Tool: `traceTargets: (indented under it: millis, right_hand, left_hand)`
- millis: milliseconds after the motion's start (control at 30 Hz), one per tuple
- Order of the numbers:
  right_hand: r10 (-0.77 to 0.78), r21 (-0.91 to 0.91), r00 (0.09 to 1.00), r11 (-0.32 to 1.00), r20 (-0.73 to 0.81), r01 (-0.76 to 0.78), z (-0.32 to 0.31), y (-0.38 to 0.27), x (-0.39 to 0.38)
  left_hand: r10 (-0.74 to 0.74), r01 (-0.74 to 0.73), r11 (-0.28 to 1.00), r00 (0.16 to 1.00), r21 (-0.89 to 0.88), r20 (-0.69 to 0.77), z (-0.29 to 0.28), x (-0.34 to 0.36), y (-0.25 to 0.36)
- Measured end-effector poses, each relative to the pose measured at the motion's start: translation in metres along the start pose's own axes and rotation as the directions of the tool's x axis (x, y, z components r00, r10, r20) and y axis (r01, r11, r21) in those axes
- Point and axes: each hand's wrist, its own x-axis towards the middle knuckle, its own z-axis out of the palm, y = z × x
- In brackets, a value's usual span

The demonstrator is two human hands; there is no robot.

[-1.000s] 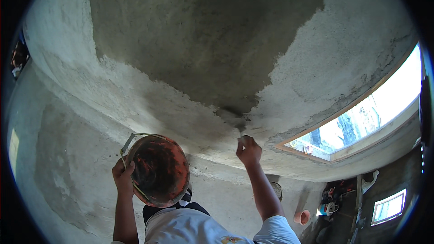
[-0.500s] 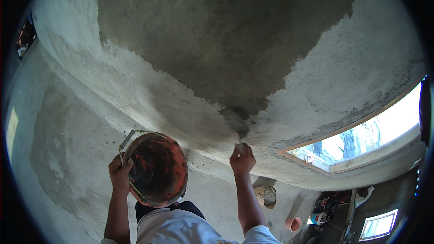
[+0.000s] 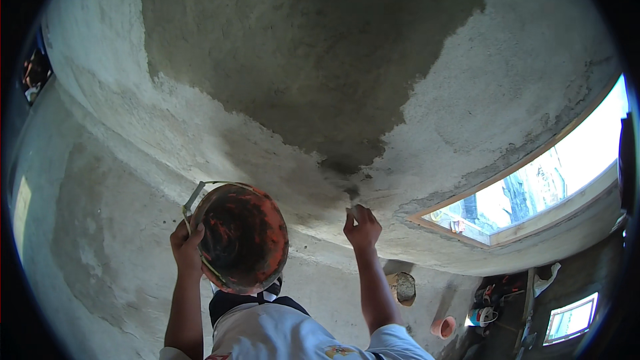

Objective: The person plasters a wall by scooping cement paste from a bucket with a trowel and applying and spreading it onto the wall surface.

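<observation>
At the lower left my left hand is closed on the rim of an orange-red bucket, beside its pale, thin handle. The bucket tips so that its dark, mortar-smeared inside faces up. My right hand is closed round the pale handle of a trowel, raised close to the wall. Its blade shows only as a small dark shape, just below the tip of a wet, dark grey plaster patch. Around that patch the wall is lighter and rough.
To the right a wood-framed window opening cuts into the wall. On the floor stand an open sack and a small orange pot. Farther right are a white and blue bucket and a lit opening.
My right hand has shifted slightly right, and the trowel blade, broad and blurred on the plaster before, now looks small. The bucket in my left hand has moved a little right and up.
</observation>
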Motion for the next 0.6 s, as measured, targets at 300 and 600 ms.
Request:
traceTargets:
  millis: [300, 600]
  right_hand:
    - [0.162, -0.172, 0.983, 0.970, -0.086, -0.174, -0.053, 0.027, 0.027]
    - [-0.001, -0.296, 0.985, 0.954, 0.175, 0.053, -0.030, 0.012, 0.038]
  left_hand:
    - [0.066, -0.060, 0.991, 0.997, -0.121, 0.044, 0.011, 0.020, -0.012]
    - [0.020, 0.015, 0.974, 0.989, -0.227, 0.149, 0.051, 0.061, -0.002]
